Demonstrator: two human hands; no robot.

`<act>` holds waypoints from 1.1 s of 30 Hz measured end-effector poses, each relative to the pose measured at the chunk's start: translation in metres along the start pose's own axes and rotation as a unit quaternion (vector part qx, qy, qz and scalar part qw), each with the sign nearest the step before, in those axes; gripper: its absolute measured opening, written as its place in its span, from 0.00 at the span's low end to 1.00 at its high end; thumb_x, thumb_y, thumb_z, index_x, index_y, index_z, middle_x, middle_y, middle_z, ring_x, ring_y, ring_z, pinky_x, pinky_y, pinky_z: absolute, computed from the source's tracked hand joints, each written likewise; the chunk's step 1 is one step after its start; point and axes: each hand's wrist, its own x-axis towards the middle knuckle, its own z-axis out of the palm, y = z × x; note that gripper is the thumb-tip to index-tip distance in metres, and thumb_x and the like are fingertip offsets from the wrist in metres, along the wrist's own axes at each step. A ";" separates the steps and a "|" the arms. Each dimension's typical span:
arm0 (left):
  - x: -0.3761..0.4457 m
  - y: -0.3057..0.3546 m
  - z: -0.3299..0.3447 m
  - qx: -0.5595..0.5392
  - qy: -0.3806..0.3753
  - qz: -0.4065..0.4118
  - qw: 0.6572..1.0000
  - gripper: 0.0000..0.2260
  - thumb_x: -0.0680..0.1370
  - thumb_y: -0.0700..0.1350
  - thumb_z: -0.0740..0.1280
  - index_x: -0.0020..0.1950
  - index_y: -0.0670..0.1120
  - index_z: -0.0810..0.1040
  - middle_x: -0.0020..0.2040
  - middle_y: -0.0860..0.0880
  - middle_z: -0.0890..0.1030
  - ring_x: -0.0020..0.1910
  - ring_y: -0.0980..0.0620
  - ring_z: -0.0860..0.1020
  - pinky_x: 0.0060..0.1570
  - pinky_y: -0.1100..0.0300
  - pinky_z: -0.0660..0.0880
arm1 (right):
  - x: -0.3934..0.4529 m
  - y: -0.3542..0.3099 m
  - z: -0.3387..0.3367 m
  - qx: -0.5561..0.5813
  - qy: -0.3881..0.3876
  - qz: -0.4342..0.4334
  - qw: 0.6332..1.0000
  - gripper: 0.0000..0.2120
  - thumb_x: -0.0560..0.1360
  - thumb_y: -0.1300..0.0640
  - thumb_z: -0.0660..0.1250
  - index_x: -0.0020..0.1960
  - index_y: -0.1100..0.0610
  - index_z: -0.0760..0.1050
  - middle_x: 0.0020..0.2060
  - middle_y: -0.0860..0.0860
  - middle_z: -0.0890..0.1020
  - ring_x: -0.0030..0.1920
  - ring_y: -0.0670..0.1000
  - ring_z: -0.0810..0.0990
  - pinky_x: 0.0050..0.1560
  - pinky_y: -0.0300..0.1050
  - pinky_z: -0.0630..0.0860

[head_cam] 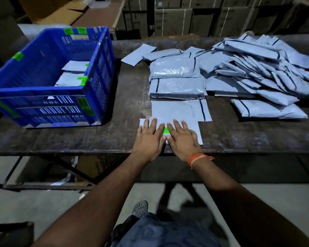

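1. Left hand (148, 138) and right hand (181, 138): both laid flat, fingers straight and spread, palms down, thumbs almost touching. Neither grips anything. They press on item 2, probably to smooth its label down or flatten the packet.

2. Flat grey plastic mailer packet (197, 129): directly under both hands, at the near edge of the counter. A bright green rectangular sticker (166, 130) shows in the gap between the hands.

3. Orange thread band (197, 157): on the right wrist.

4. Dark, worn wooden counter (96, 139): scuffed and dull, on a metal frame, with pale concrete floor (43, 202) below.

5. Empty-looking grey mailer with a black strip (177, 109): just beyond the fingertips, touching item 2's far edge, and likely next in line.

6. Neat stack of filled grey mailers (177, 86): further beyond the hands, squared up within easy reach.

7. Blue slotted plastic crate with green stickers (43, 97): well left of the left hand. A few grey stickered packets (70, 80) lie inside, so it looks to be the bin for finished ones.

8. Loose heap of grey mailers (257, 65): far right of the right hand, overlapping and apparently unsorted.

9. Single flat grey envelope (138, 54): far beyond the hands, apart from the stacks.

10. Stacked brown cardboard cartons (173, 20): along the dim back wall, suggesting a storeroom.
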 end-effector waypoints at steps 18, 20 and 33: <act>0.010 -0.012 -0.022 -0.302 0.039 -0.222 0.926 0.18 0.76 0.45 0.71 0.66 0.54 0.80 0.60 0.46 0.81 0.57 0.45 0.80 0.56 0.58 0.75 | -0.001 0.047 -0.012 0.185 0.062 0.161 0.967 0.18 0.75 0.61 0.67 0.64 0.52 0.80 0.62 0.59 0.73 0.62 0.59 0.71 0.65 0.47 0.72; 0.011 -0.017 -0.024 -0.439 0.035 -0.241 0.865 0.16 0.75 0.40 0.74 0.62 0.51 0.82 0.60 0.49 0.83 0.57 0.50 0.81 0.58 0.59 0.77 | 0.005 0.049 -0.017 0.243 0.053 0.176 0.953 0.22 0.72 0.65 0.69 0.65 0.54 0.79 0.61 0.58 0.78 0.61 0.56 0.76 0.67 0.42 0.70; 0.041 -0.065 -0.131 -0.603 0.107 -0.180 0.770 0.11 0.81 0.32 0.64 0.57 0.43 0.82 0.53 0.48 0.85 0.46 0.49 0.82 0.44 0.56 0.78 | 0.044 0.011 -0.084 0.691 0.045 0.146 0.706 0.16 0.71 0.74 0.70 0.56 0.61 0.82 0.41 0.55 0.80 0.35 0.50 0.79 0.31 0.38 0.74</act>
